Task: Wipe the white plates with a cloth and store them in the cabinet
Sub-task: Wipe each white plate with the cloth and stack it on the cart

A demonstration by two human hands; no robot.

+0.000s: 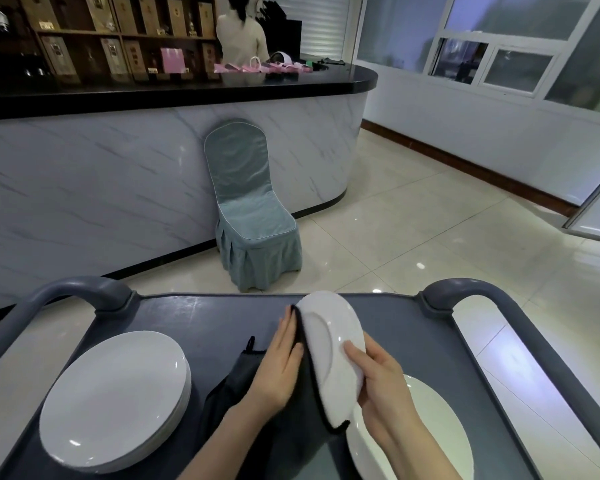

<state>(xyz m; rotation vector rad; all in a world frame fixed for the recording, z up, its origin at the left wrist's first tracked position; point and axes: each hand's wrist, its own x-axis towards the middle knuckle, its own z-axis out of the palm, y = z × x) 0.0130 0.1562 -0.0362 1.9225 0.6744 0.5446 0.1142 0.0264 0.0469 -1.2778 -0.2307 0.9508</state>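
1. The grey service trolley (222, 317) fills the lower view; no cabinet is in sight.
2. A stack of white plates (115, 400) lies flat at 8 o'clock on the trolley.
3. A single white plate (430, 438) lies flat at 5 o'clock, partly under the right forearm.
4. The held plate (329, 323) stands on edge at centre. Its long axis runs 12 to 6, and its face is turned toward 3 o'clock.
5. The cloth (340, 393), dark outside and white inside, wraps its lower rim and back.
6. The left hand (279, 365) presses flat, fingers straight, on the cloth at the plate's 9 o'clock side.
7. The right hand (381, 379) pinches the rim at 4 o'clock, thumb on the face. It looks like the steadying hand while the left wipes.
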